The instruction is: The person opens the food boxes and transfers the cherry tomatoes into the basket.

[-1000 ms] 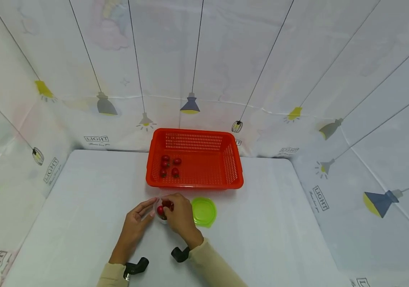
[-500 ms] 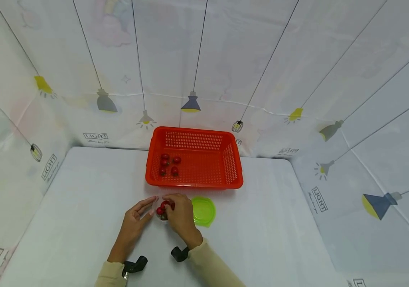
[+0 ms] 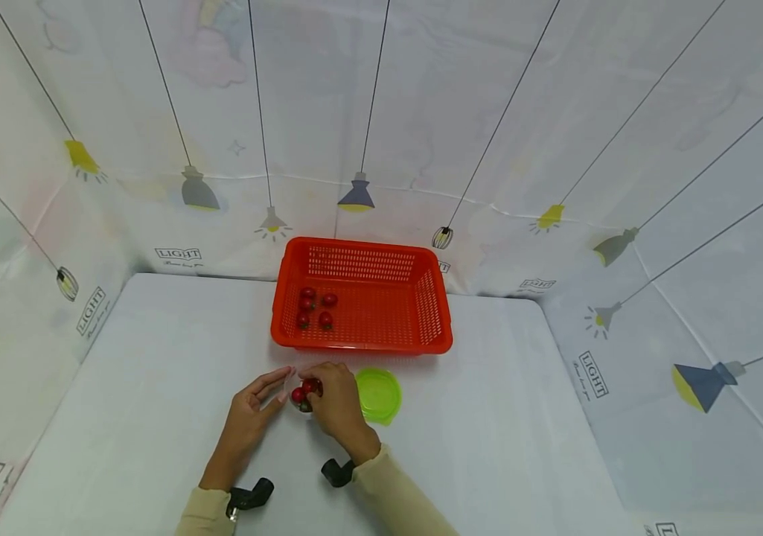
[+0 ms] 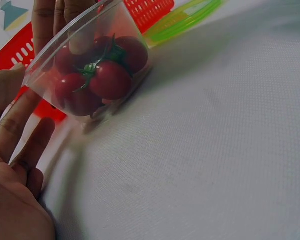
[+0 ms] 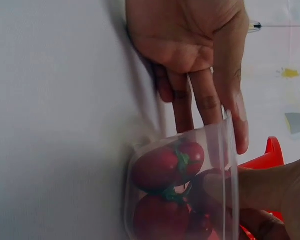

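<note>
Head view: the left hand (image 3: 250, 411), fingers apart, touches the clear open-topped plastic container (image 5: 210, 155) on its right, likely steadying it; the right hand (image 3: 338, 402) reaches among round red tomatoes (image 4: 111, 80) inside, whether pinching one I cannot tell.

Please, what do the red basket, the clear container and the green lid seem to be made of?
Red basket: probably moulded plastic, slightly glossy, with even colour and regular slots.
Clear container: likely thin, smooth plastic; tomatoes show through its wall.
Green lid: probably plastic, with a moulded rim; perhaps translucent.
</note>
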A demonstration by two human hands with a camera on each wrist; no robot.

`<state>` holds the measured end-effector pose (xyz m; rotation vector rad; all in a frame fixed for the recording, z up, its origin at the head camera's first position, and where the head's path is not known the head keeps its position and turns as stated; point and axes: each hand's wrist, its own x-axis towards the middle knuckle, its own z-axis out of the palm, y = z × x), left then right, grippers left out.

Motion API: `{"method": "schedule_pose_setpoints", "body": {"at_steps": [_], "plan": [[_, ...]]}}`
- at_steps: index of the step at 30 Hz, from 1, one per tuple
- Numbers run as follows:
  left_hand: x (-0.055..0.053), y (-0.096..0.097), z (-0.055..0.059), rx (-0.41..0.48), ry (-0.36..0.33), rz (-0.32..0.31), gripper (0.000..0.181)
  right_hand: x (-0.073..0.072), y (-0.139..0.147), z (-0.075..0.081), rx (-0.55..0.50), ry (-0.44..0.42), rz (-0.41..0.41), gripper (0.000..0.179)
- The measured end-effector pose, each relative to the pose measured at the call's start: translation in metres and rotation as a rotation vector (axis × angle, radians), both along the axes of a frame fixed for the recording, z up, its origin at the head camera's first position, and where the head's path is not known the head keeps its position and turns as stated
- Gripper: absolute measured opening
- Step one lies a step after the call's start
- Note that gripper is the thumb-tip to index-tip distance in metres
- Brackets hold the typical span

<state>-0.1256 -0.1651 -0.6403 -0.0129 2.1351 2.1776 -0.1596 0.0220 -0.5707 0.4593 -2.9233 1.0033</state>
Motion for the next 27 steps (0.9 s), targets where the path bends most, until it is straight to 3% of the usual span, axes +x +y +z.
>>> {"method": "schedule_pose_setpoints", "body": {"at_steps": [8, 23, 27], "plan": [[0.001, 0.0, -0.001, 0.02, -0.01, 0.002, 0.05, 0.003, 0.002, 0.001, -0.013, -0.004, 0.007, 0.024], [-0.001, 0.0, 0.0, 0.013, -0.04, 0.004, 0.051, 0.002, 0.012, 0.004, -0.218, 0.046, 0.02, 0.024], [-0.001, 0.0, 0.0, 0.022, -0.027, 0.003, 0.05, 0.002, 0.015, 0.009, -0.276, 0.004, 0.0, 0.023]]}}
